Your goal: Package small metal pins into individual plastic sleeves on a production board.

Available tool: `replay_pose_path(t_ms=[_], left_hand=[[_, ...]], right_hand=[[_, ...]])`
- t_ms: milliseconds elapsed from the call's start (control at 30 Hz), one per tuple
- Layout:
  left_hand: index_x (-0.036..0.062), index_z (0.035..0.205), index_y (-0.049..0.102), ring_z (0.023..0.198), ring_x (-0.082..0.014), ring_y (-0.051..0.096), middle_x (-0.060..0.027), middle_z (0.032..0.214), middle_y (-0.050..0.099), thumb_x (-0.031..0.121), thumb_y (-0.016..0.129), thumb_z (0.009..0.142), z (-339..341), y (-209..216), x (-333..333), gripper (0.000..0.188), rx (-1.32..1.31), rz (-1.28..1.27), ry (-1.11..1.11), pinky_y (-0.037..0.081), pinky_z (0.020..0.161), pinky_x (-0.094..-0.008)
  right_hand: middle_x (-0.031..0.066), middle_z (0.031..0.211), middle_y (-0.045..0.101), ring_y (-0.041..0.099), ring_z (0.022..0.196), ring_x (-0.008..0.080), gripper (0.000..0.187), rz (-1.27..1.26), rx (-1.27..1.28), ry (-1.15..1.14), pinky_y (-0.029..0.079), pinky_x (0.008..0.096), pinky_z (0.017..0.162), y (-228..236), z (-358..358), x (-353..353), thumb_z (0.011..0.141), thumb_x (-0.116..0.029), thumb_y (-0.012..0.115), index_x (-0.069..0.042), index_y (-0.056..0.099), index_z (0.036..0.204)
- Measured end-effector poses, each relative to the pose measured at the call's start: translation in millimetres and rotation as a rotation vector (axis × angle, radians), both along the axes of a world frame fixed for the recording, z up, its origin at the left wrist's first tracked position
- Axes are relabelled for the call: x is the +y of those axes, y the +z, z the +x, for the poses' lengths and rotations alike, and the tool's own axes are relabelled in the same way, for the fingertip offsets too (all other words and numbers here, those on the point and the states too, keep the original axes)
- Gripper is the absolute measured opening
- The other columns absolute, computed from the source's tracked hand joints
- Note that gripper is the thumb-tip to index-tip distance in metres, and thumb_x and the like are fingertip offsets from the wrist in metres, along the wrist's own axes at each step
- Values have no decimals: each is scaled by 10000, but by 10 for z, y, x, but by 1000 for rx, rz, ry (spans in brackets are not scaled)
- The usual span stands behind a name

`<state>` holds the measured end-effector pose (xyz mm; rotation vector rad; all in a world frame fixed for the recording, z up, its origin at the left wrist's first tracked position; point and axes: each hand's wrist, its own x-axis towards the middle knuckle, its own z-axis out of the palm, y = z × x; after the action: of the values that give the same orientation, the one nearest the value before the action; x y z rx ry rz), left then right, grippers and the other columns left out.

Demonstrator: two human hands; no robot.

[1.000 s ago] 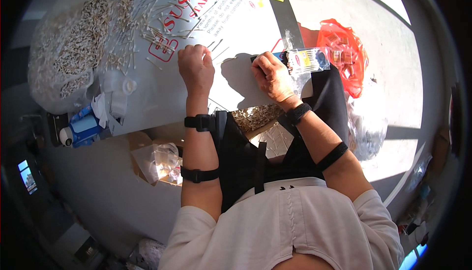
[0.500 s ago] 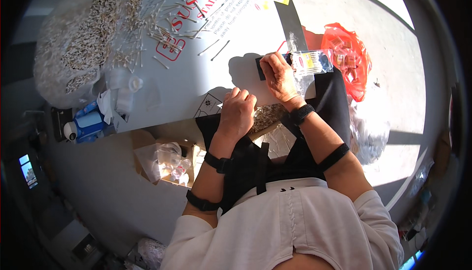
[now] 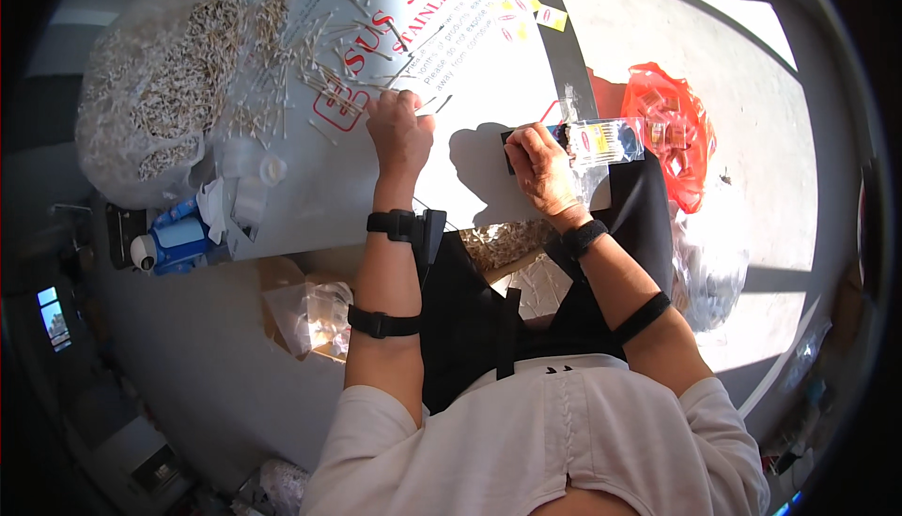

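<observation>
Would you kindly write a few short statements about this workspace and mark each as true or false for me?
1. Loose swabs lie scattered on the table. True.
2. The red bag lies to the left of the left hand. False: it lies to the right of the right hand, past the table's edge.
3. The right hand is beside a packet of swabs. True.
4. The yellow cards lie near the person's lap. False: they lie at the table's far right.
5. The left hand is nearer the loose swabs than the right hand is. True.
</observation>
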<state>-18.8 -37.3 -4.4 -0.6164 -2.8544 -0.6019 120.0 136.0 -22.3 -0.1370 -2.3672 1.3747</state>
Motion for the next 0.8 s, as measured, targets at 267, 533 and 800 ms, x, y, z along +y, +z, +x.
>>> replay_pose_path(t_ms=[267, 533, 800], left_hand=[[76, 885, 589, 944, -304, 532, -86, 928, 579, 37, 703, 721, 292, -52, 200, 203, -49, 69, -263, 423, 799, -445], [118, 1013, 640, 1169, -292, 444, -47, 1175, 531, 182, 809, 670, -753, 187, -127, 387, -169, -165, 7, 398, 979, -487], [93, 828, 651, 1028, -297, 493, -40, 999, 589, 87, 714, 728, -892, -16, -131, 118, -36, -226, -293, 433, 826, -463]], right_hand=[[128, 877, 566, 605, 792, 333, 83, 28, -31, -10, 507, 381, 702, -2, 31, 50, 850, -12, 620, -37, 569, 910], [126, 866, 566, 607, 792, 329, 83, 45, 10, 1, 509, 378, 695, 4, 13, 20, 847, 3, 618, -34, 571, 903], [119, 854, 561, 608, 781, 322, 85, 53, 30, 11, 509, 373, 688, 37, -16, -6, 847, 4, 620, -40, 573, 902]])
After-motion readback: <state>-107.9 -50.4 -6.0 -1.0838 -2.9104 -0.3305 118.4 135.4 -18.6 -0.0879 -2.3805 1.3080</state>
